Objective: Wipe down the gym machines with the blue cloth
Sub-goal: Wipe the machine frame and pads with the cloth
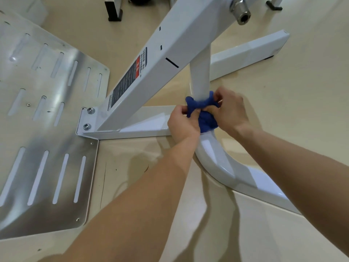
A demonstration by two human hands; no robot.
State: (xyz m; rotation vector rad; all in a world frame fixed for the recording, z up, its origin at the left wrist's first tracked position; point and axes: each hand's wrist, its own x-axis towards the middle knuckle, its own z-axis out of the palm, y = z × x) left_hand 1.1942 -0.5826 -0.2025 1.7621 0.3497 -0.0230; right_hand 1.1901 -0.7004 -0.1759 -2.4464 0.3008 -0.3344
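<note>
Cloth: We find the blue cloth point(203, 112) bunched and looped around the white round tube point(200, 78), low on the machine, where the tube starts to bend toward us.
Left hand: The left hand point(182, 123) has its fingers curled and pinches the cloth's left end, just beside the tube.
Right hand: The right hand point(229, 108) has its fingers clenched around the cloth's right end. Its outline is slightly blurred.
Tube: Below the cloth we see the tube curve to the right and run along the floor point(283, 110).
Base bar: A flat white base bar point(149, 121) lies behind the left hand and meets the tube at the cloth.
Sloped beam: A white square beam point(166, 59) rises from the base bar toward the upper right. It carries a black and red label point(130, 76), whose text we cannot read.
Bracket: Two bolts point(91, 110) sit at the foot of the beam.
Footplate: A slotted metal plate point(47, 129) lies to the left, touching the bracket.
Upper fitting: A chrome sleeve point(240, 11) projects from the top of the beam.
</note>
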